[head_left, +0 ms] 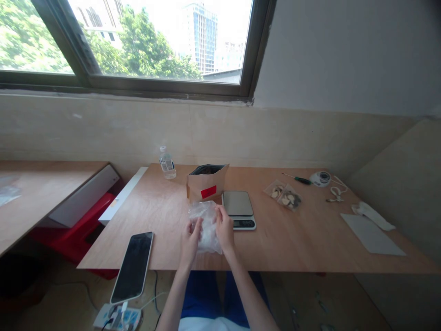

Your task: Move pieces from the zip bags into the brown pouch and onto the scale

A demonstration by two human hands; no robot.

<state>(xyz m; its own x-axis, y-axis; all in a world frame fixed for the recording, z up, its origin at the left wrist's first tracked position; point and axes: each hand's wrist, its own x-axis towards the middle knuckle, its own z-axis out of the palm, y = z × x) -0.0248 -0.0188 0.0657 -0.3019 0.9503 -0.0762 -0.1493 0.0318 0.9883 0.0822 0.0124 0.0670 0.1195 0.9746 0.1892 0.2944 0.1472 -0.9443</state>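
Between my two hands is a clear plastic bag [207, 230], held above the table near its front edge. My left hand [190, 239] pinches the bag's left side with the thumb on top. On the other side, my right hand [224, 228] has its fingers closed on the bag's right edge. The bag looks wrinkled, and I cannot make out anything inside it. Just behind it stands an open brown paper pouch [196, 187] with a red label. A kitchen scale [237, 203] with a bare weighing plate sits to the right, close to my right hand.
Two filled clear packets [290, 198] lie right of the scale. Farther right are a screwdriver [302, 180], a white dome camera [320, 178] and a white sheet [372, 233]. A water bottle [167, 164] stands back left; a tablet [133, 266] overhangs the front-left edge near a power strip [131, 317].
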